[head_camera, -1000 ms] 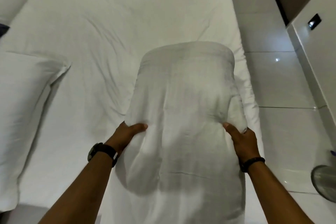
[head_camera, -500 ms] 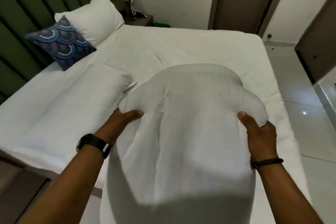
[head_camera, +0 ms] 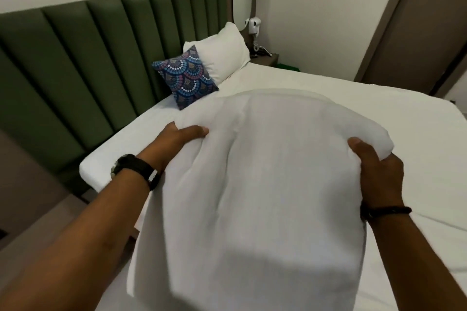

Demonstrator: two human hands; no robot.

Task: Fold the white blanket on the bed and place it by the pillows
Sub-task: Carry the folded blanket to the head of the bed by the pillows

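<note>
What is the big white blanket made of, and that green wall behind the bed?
The white blanket looks like soft matte cloth, perhaps cotton: it sags and creases where the left hand and right hand grip it. The green headboard looks padded, with a smooth covering, maybe leather-like or fabric: it bulges in upright panels with deep seams between them and a faint sheen.
</note>
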